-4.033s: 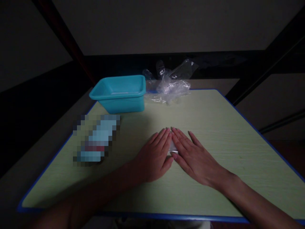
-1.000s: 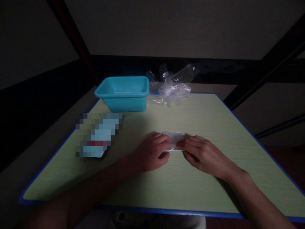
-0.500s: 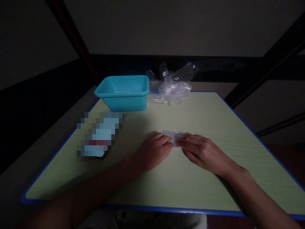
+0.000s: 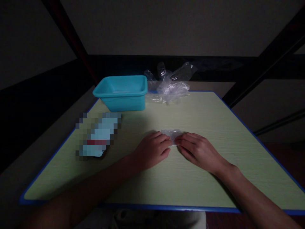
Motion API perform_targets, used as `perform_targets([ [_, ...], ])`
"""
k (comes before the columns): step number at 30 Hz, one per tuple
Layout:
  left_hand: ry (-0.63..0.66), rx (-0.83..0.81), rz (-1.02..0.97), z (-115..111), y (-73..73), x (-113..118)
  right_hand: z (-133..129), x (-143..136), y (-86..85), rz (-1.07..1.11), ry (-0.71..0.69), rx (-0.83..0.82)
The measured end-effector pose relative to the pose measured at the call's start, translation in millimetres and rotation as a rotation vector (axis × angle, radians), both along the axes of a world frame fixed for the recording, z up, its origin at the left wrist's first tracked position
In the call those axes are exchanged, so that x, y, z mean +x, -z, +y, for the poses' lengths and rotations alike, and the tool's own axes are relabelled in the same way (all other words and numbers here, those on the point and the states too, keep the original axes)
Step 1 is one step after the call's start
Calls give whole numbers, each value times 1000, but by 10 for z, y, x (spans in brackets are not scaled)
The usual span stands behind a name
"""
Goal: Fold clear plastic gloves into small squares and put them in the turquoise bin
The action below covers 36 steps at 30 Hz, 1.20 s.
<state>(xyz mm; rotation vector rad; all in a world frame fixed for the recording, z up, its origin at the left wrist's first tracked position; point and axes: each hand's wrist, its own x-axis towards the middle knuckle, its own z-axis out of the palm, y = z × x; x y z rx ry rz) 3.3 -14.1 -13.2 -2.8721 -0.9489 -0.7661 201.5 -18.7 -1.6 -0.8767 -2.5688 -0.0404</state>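
Note:
A small folded disposable plastic glove [image 4: 173, 133], clear and flattened into a rough rectangle, lies on the middle of the table between my hands. My left hand [image 4: 153, 149] is closed with its fingers on the left part of it, the thumb low and near the front edge. From the other side, my right hand [image 4: 199, 149] has its fingers pressed together on the right part. The fingertips of both hands nearly meet and cover much of the plastic. Behind them, a crumpled heap of clear plastic gloves [image 4: 170, 87] rests at the table's far edge.
A turquoise plastic basin [image 4: 126, 103] stands at the back left of the pale table [image 4: 133, 197], which has a blue rim. In front of the basin lies a flat, light-blue blurred object [image 4: 102, 132], possibly a phone. A dark partition wall rises behind the table.
My right fingers have moved slightly inward over the plastic, closer to my left fingers. My left thumb has dropped a little. The whole view has shifted slightly; the other things stay put.

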Motion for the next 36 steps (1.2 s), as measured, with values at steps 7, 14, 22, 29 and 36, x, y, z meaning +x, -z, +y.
perform_targets([
  [7,-5,-104,-221,21,45,-19,-39,-29,-30,253,26,-149],
  [14,-153,-480,-547,11,-65,29,-42,-60,-101,736,230,-523],
  [22,-256,-1132,-912,38,-138,111,-11,-94,-109,1002,247,-759],
  [29,-320,-1205,-997,53,-163,84,-28,-106,-78,957,137,-747],
  [36,-304,-1214,-971,43,-144,98,-5,-102,-61,816,160,-668],
])
